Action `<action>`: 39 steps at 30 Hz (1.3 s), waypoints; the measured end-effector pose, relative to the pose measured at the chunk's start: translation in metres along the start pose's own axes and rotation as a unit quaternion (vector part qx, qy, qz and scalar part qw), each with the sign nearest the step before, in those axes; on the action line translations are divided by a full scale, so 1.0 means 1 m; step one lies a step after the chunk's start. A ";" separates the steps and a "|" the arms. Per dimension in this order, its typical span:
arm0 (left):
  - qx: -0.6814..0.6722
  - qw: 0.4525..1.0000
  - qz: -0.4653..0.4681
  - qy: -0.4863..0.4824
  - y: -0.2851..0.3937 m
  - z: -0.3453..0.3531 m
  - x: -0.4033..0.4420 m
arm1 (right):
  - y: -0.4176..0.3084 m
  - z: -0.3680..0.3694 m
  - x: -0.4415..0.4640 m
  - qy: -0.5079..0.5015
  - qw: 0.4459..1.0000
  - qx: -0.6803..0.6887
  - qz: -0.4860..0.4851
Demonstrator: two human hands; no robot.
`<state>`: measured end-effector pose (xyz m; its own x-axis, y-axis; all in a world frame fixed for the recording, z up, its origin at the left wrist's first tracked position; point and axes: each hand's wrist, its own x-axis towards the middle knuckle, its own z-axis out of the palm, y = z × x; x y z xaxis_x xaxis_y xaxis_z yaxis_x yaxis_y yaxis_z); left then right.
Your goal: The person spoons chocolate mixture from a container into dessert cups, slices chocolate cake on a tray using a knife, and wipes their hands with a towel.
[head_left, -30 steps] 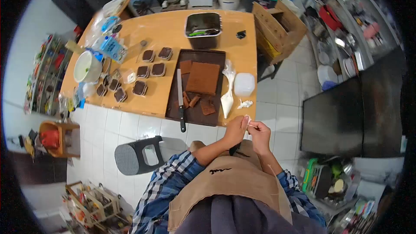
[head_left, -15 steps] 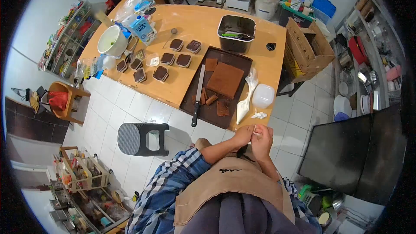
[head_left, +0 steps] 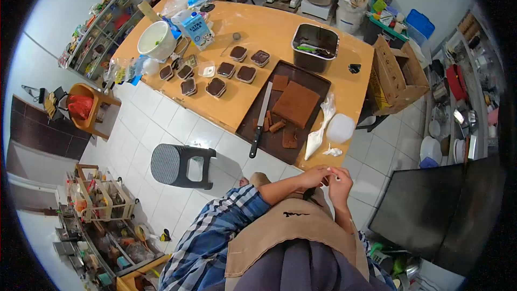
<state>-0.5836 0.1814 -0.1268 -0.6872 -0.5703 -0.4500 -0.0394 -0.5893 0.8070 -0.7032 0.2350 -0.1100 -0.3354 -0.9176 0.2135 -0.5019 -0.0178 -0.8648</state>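
My left hand and my right hand meet in front of my apron, just off the table's front edge. Both sets of fingers are pinched together at the tips; whatever lies between them is too small to make out. Beyond them are a crumpled white tissue, a piping bag with white filling and a whitish plastic container. To their left, a dark tray bears a chocolate cake slab and several cut pieces. A bread knife with a black handle lies along the tray's left side.
Several small chocolate-topped cups stand on the wooden table, near a milk carton and a white bowl. A dark bin holds utensils. Cardboard boxes are at the right; a grey stool stands on the floor.
The view has shifted, so the table and its objects sit further right and slightly lower. My hands stay together, their fingertips still pinched; the things on the table keep their places.
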 end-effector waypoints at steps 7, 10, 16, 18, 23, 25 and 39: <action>0.277 0.948 0.134 0.082 0.017 -0.012 -0.019 | 0.010 0.001 0.012 -0.042 0.995 0.028 0.085; 0.297 0.937 0.153 0.100 0.012 -0.015 -0.020 | 0.015 0.006 0.014 -0.068 0.992 0.036 0.100; 0.338 0.909 0.197 0.146 0.014 -0.018 -0.026 | 0.006 0.014 0.018 -0.083 0.946 0.196 0.245; 0.385 0.883 0.212 0.167 0.018 -0.016 -0.029 | 0.015 0.024 0.014 -0.089 0.943 0.237 0.214; 0.403 0.868 0.232 0.173 0.016 -0.012 -0.031 | 0.009 0.028 0.011 -0.133 0.937 0.263 0.191; 0.408 0.859 0.247 0.186 0.016 -0.009 -0.033 | 0.009 0.027 0.011 -0.142 0.938 0.256 0.187; 0.370 0.868 0.253 0.215 0.010 -0.012 -0.021 | -0.008 0.019 0.004 -0.096 0.928 0.306 0.188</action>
<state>-0.5607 0.1810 -0.1139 -0.4249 -0.9031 0.0612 -0.3745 0.2370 0.8965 -0.6851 0.2239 -0.1113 -0.2169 -0.9574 -0.1904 0.1886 0.1503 -0.9705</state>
